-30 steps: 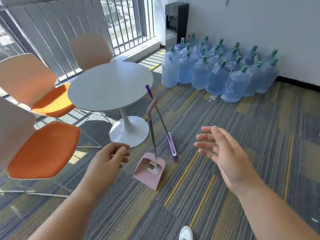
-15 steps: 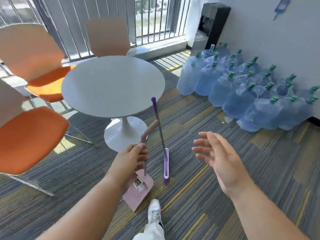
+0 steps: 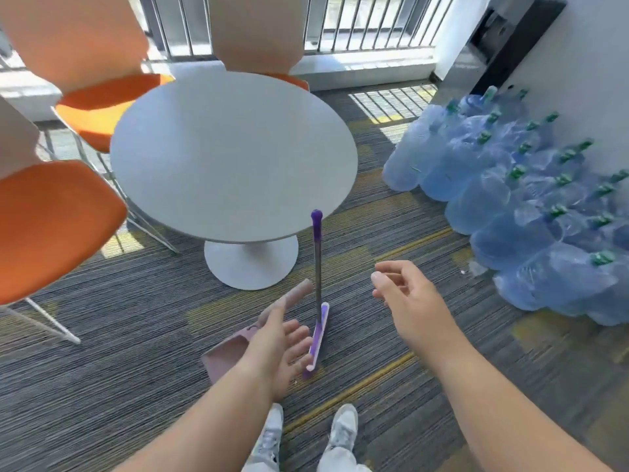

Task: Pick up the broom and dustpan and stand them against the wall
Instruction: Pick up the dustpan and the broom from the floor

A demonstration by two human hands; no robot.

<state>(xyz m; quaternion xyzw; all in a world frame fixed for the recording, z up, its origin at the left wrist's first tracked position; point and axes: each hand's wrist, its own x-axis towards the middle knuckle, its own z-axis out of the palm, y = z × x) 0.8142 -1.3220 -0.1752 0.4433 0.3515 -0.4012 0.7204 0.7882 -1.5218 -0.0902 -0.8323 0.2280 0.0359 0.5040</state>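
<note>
Two tools stand together on the carpet before the table (image 3: 190, 158): the broom (image 3: 318, 274), its pole leaning on the tabletop's edge, and the pink dustpan (image 3: 231, 352) just left of it, handle tilted toward the pole. Left hand (image 3: 279, 345) reaches over the dustpan, fingers spread, holding nothing. Right hand (image 3: 405, 294) hovers right of the pole, loosely curled and empty, likely bound for it. Water bottles (image 3: 510, 199) line the wall at right.

Broom (image 3: 318, 267) upright beside pink dustpan (image 3: 226, 356) on carpet, by round table (image 3: 231, 151). Left hand (image 3: 277, 345) spread over dustpan handle; right hand (image 3: 408, 298) empty, fingers loosely curled.
</note>
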